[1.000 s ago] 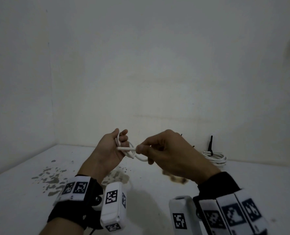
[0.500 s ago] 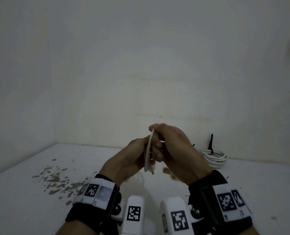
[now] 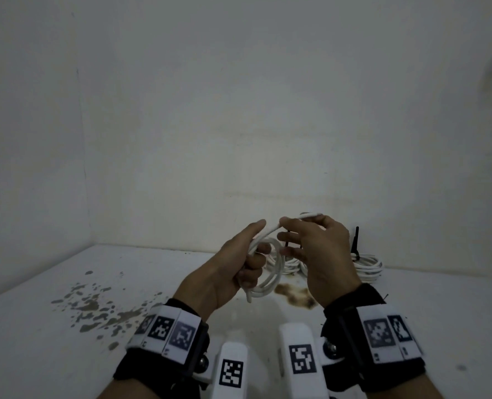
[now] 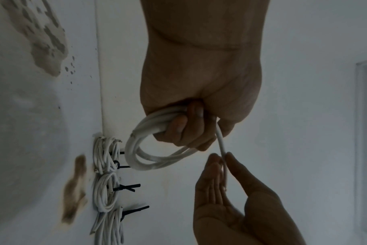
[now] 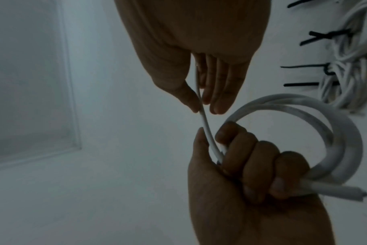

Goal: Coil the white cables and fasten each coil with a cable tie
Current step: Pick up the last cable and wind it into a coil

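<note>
A: What are the hands doing?

B: The left hand [image 3: 233, 272] is clenching its fingers round a white cable coil [image 3: 270, 272], holding the loops upright in the air above the bench [image 3: 66, 326]. The right hand [image 3: 316, 254] is pinching the coil's free tail [image 4: 221, 144] between thumb and forefinger, its other fingers lying straight.

A: Any room around them?

B: Open bench is lying on both sides; the finished coils [image 3: 365, 264] are sitting behind the hands, near the back wall [image 3: 239, 110] where the bench ends.

A: And the surfaces?

B: The cable is looking smooth, round and stiff, with one cut end [image 3: 249, 298] poking out below the fist. Black cable ties [image 4: 124, 188] are sticking out from the bundled coils. The white bench is showing grey flaked patches [image 3: 89, 306] at the left and a brown stain [image 3: 293, 295] under the hands.
</note>
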Demonstrator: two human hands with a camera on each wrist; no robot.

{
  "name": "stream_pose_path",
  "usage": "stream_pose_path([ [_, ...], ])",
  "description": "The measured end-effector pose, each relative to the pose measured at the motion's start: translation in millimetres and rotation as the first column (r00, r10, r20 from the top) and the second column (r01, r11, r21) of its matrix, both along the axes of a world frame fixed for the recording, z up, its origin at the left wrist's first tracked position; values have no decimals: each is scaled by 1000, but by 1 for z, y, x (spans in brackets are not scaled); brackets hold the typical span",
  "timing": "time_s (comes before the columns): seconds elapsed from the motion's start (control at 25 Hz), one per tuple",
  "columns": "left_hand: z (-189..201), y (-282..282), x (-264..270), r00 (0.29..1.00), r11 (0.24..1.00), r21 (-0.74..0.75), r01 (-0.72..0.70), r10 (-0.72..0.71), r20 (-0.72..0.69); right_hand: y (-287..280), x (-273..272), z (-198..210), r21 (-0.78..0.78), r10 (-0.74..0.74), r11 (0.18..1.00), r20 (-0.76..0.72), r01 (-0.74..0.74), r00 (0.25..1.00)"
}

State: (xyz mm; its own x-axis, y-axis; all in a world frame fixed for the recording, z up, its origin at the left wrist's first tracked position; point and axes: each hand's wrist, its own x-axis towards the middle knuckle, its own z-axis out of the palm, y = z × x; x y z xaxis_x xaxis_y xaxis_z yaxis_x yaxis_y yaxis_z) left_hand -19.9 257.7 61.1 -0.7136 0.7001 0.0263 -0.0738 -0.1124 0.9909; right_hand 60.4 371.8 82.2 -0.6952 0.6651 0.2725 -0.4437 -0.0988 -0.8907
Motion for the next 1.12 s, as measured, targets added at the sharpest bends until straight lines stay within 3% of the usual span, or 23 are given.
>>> stream_pose_path([
  [0.08,0,-3,-4,999,998,31,-46,45,29,7,2,-1,-89,48,995,-5,-49,999],
  [0.16,1,-6,-10,993,992,99,-81,71,97,12,7,-1,95,113,988,117,-124,987],
  [0.28,4,-11,-14,980,975,189,-120,86,178,14,11,1,426,59,887,275,-177,960],
  [0.4,7,-14,-14,979,966,228,-120,77,188,14,10,2,581,22,779,350,-236,937],
  [0.48,8,-16,-13,983,964,246,-103,61,171,14,5,-3,624,-8,745,362,-236,932],
  [0.64,13,-18,-11,987,957,278,-82,40,155,14,2,-11,531,98,807,312,-259,945],
  [0.72,15,-17,-7,989,963,234,-131,109,104,14,3,-11,540,122,802,271,-256,955],
  [0.8,17,-12,-3,971,958,162,-235,239,-7,13,3,-11,650,21,741,231,-171,973],
  [1.04,17,4,5,819,860,101,-500,508,-266,2,-5,-15,917,-321,395,86,51,943],
  [1.12,16,6,7,784,849,111,-516,520,-337,-3,-8,-18,906,-329,413,49,97,943],
])
